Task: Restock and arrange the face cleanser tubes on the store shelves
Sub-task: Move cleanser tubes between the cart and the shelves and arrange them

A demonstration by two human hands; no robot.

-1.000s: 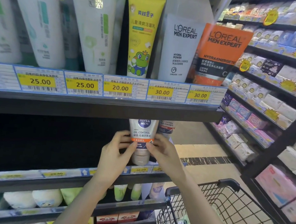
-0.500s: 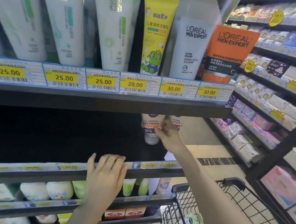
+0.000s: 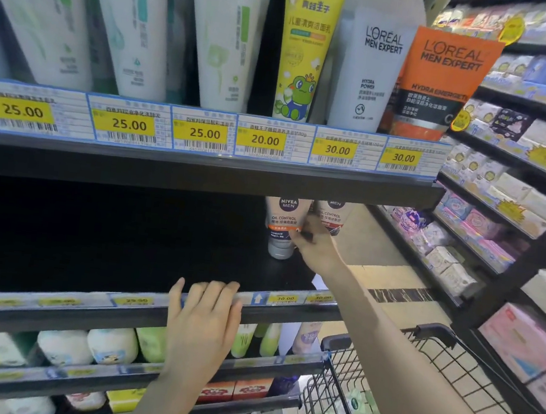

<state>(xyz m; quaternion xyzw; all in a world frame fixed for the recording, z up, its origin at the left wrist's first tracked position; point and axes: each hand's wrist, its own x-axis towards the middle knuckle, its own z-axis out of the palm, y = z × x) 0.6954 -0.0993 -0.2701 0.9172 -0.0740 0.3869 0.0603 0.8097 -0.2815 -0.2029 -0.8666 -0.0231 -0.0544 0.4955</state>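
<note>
Right hand (image 3: 316,245) gripping Nivea tube (image 3: 283,228), shelf (image 3: 125,252)

Bright overhead light, blurred warped edges

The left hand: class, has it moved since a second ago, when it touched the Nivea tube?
Yes. The left hand has dropped from the Nivea tube to rest on the price rail of the same shelf, nearer the camera.
</note>
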